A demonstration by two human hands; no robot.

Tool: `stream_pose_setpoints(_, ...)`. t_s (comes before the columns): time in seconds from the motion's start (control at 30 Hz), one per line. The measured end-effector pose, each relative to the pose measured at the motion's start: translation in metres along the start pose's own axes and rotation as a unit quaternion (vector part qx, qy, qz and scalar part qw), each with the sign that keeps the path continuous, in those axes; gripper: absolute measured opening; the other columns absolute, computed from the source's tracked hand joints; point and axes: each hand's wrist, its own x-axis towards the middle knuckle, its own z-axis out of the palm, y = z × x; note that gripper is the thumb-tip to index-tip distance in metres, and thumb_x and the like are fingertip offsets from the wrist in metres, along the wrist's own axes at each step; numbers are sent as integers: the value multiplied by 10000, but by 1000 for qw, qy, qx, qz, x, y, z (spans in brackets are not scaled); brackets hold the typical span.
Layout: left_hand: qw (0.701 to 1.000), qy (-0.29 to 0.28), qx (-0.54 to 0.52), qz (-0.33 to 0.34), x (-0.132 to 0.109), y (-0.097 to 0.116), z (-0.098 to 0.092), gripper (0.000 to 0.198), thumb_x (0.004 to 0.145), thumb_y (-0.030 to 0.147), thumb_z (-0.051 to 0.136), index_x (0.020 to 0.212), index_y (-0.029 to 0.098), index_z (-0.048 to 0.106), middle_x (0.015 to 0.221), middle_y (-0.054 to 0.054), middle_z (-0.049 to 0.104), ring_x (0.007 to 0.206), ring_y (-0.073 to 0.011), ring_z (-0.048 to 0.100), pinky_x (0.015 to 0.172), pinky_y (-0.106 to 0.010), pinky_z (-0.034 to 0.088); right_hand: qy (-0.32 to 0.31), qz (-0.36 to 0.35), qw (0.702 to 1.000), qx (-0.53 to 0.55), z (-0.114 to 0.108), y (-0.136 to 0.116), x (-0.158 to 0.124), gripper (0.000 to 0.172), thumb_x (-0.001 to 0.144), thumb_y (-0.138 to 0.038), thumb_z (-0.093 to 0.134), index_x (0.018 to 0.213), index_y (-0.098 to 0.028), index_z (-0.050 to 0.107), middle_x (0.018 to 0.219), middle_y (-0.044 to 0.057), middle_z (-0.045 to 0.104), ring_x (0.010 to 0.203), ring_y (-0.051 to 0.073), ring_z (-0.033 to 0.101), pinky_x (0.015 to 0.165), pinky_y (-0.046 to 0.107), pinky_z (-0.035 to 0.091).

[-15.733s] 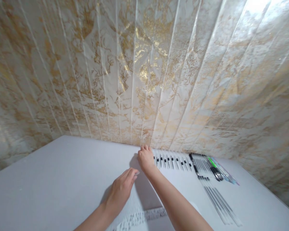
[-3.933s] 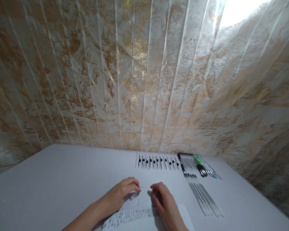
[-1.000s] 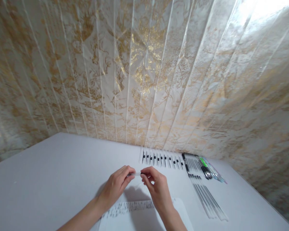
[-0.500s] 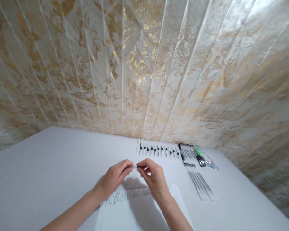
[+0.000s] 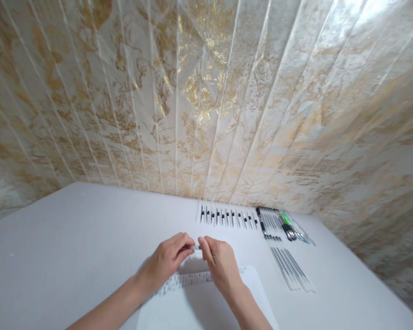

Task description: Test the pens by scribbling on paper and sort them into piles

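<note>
My left hand (image 5: 168, 257) is closed around a slim pen (image 5: 195, 247), held level above the table, with a short pale, clear stretch of it showing between my hands. At its other end, my right hand (image 5: 220, 262) pinches with the thumb up and the fingers curled, covering the tip. Which part sits in the right fingers is hidden. Below both hands lies a white sheet of paper (image 5: 179, 307) with rows of dark handwriting along its upper edge.
A row of clear pens with black parts (image 5: 229, 217) lies along the table's back edge. To the right are several grey refills or pen tubes (image 5: 291, 270), black-capped pens (image 5: 270, 221) and a green-marked pack (image 5: 285, 218). A gold-patterned curtain (image 5: 199, 101) hangs behind the white table (image 5: 72, 238).
My right hand has turned, its thumb now on top and its fingers curled under, covering the dark end of the pen. Both hands have come slightly lower in view.
</note>
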Motion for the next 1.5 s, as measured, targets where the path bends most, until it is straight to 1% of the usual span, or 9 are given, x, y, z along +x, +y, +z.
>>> stream_pose_setpoints(0.1,1000,13,10,-6,1,0,1,81,911,212,502,857,220,561,793,12,606,745,-158,603,697,-244,456,-1,2,1000,-29,-3,-3,-1,537,990,-448,235,561,-224,468,508,1,542,494,154,519,535,249,288)
stream_pose_setpoints(0.27,999,25,21,-14,1,1,0,80,908,192,509,851,225,555,796,16,618,744,-158,610,684,-240,453,-2,-16,999,-51,-3,-3,-1,321,954,-422,379,750,-224,531,665,11,618,586,167,552,553,232,307)
stream_pose_setpoints(0.5,1000,14,24,11,1,3,-1,104,905,187,502,823,219,558,777,3,607,741,-163,596,674,-237,448,-11,8,999,-30,0,1,-1,577,996,-481,222,540,-223,464,466,-14,524,457,143,519,494,231,296)
stream_pose_setpoints(0.67,999,17,31,7,0,4,-1,92,908,168,507,846,213,557,793,4,608,750,-164,602,682,-237,444,-12,-12,1000,-18,-2,0,-1,304,953,-431,394,762,-226,513,675,-1,619,598,160,568,545,221,336)
stream_pose_setpoints(0.87,999,7,39,16,1,5,-1,109,905,152,512,824,218,545,780,14,600,735,-156,595,667,-231,427,-15,13,1000,-24,1,2,-3,493,983,-463,257,578,-232,418,488,-22,482,469,151,486,509,239,280)
stream_pose_setpoints(1.03,999,12,46,4,1,3,-2,95,910,152,523,845,218,545,800,13,610,750,-159,600,680,-234,429,-28,0,999,-30,-1,0,-4,291,962,-407,338,770,-234,473,672,6,601,605,177,565,561,235,321)
stream_pose_setpoints(1.2,999,7,50,3,0,3,-1,100,900,131,538,843,213,551,794,19,604,746,-154,598,677,-231,422,-36,25,999,-29,0,2,-3,430,984,-422,254,632,-238,417,497,-20,505,480,168,521,530,241,309)
stream_pose_setpoints(1.37,999,1,50,-1,-1,2,-2,113,903,113,530,854,214,544,813,22,612,761,-148,604,693,-229,427,-33,-13,999,-11,-3,2,-4,230,961,-387,345,832,-235,458,736,7,616,641,179,574,584,231,351)
stream_pose_setpoints(1.5,999,-9,51,10,-1,2,-1,122,898,106,534,855,219,543,812,30,609,761,-144,603,694,-224,429,-26,-5,999,-19,1,5,-3,266,973,-363,276,790,-237,423,633,-9,542,575,189,528,558,246,310)
